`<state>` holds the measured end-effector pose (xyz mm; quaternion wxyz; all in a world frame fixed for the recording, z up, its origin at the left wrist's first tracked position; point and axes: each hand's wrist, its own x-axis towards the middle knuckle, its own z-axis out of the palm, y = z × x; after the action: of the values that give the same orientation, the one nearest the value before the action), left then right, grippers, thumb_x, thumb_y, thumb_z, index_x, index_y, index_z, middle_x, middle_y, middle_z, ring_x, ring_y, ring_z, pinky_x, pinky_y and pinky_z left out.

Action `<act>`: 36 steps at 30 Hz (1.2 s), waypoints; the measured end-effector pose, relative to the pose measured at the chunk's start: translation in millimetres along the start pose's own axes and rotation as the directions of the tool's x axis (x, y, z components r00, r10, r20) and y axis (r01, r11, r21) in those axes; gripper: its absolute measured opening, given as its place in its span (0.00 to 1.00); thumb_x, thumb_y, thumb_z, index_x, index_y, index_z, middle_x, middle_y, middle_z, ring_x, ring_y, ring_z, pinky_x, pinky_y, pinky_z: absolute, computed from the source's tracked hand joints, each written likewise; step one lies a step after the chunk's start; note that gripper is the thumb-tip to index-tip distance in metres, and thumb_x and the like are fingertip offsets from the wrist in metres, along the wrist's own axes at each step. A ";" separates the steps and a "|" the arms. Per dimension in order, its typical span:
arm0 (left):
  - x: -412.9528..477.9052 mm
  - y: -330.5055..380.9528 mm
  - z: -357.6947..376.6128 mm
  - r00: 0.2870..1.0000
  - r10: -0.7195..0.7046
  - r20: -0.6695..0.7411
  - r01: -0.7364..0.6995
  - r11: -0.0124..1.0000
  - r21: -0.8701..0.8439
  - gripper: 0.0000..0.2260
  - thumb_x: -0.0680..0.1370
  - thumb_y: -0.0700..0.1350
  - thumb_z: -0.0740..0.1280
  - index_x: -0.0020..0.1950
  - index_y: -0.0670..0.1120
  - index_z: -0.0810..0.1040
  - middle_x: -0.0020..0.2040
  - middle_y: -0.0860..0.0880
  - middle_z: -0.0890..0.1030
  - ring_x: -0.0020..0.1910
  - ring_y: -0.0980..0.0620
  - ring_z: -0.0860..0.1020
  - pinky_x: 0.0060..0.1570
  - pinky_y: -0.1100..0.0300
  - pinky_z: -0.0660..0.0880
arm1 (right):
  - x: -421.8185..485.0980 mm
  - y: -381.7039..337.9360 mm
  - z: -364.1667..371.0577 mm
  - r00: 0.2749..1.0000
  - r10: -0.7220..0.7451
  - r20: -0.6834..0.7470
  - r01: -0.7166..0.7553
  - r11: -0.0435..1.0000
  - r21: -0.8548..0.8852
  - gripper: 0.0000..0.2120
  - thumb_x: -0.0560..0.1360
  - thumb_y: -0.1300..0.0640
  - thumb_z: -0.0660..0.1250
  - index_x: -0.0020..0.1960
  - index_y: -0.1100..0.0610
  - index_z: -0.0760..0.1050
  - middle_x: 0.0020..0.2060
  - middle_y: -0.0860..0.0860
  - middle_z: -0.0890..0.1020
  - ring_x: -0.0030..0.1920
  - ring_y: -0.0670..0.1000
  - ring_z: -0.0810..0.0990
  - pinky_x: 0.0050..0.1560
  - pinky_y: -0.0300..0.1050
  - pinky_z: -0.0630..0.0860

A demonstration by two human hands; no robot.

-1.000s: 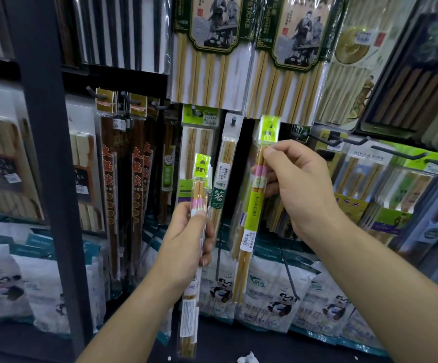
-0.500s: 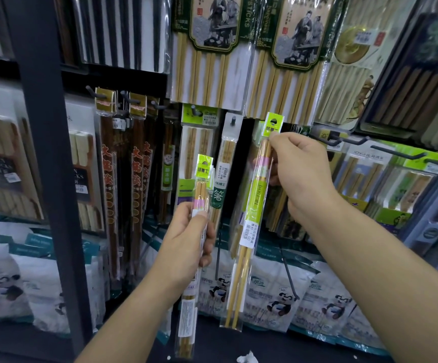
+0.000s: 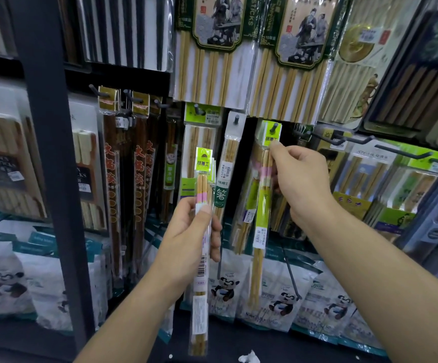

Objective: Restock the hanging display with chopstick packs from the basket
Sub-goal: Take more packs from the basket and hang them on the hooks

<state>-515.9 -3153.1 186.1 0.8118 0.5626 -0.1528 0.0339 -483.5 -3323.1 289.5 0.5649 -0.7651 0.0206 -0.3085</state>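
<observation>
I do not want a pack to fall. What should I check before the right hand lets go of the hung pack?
1. Peg through the header hole of the hung pack: ok.
2. Right hand pinches the header under the peg: ok.
3. Pack pushed fully back on the peg: cannot tell.
4. Left hand grips the spare packs: ok.
5. Room on the peg for more: cannot tell.

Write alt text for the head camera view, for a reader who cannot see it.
A person's right hand pinches the lime-green header of a clear-wrapped bamboo chopstick pack that hangs on a dark display peg. The left hand holds more matching packs upright, just to the left of it.
</observation>
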 end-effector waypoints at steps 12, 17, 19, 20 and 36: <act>-4.0 -6.7 6.5 0.982 0.057 0.178 -0.071 0.995 0.076 0.14 0.79 0.54 0.64 0.58 0.46 0.70 0.34 0.52 0.73 0.32 0.50 0.72 0.29 0.58 0.72 | -52.1 8.9 12.5 0.930 -0.062 0.363 0.049 0.998 0.045 0.10 0.77 0.49 0.74 0.45 0.56 0.78 0.33 0.49 0.81 0.34 0.45 0.78 0.32 0.36 0.74; -7.9 -6.7 9.1 0.989 0.059 0.139 -0.074 0.991 0.109 0.17 0.81 0.59 0.60 0.57 0.46 0.68 0.36 0.50 0.73 0.33 0.49 0.71 0.27 0.58 0.71 | -51.7 3.8 13.3 0.940 -0.075 0.333 0.025 0.988 0.151 0.08 0.77 0.57 0.74 0.45 0.59 0.76 0.31 0.49 0.83 0.33 0.46 0.80 0.30 0.38 0.74; -7.2 -5.8 8.4 0.997 0.033 0.074 -0.042 0.992 0.120 0.15 0.84 0.59 0.56 0.56 0.47 0.69 0.34 0.49 0.74 0.32 0.47 0.71 0.27 0.58 0.71 | -48.8 2.0 9.4 0.946 -0.091 0.311 0.035 0.983 0.181 0.08 0.78 0.58 0.73 0.44 0.59 0.76 0.31 0.50 0.83 0.33 0.45 0.81 0.30 0.37 0.74; -6.4 -5.6 7.4 0.999 0.026 0.045 -0.031 0.993 0.116 0.13 0.86 0.56 0.54 0.56 0.47 0.70 0.32 0.49 0.75 0.31 0.47 0.72 0.26 0.58 0.71 | -47.5 1.0 8.1 0.949 -0.101 0.299 0.047 0.982 0.184 0.08 0.78 0.58 0.73 0.44 0.61 0.77 0.31 0.52 0.83 0.33 0.46 0.81 0.31 0.37 0.74; 0.1 -0.1 -1.4 0.997 0.077 -0.024 -0.078 0.996 -0.042 0.09 0.86 0.45 0.58 0.62 0.41 0.70 0.46 0.47 0.83 0.45 0.48 0.85 0.36 0.54 0.83 | -9.7 -28.0 -0.9 0.995 0.007 0.096 -0.023 0.987 0.158 0.19 0.84 0.54 0.62 0.35 0.56 0.78 0.29 0.52 0.77 0.29 0.49 0.73 0.30 0.38 0.71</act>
<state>-515.5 -3151.8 185.6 0.8233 0.5385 -0.1661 0.0682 -500.7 -3310.1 309.9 0.6268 -0.7312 -0.0253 -0.2680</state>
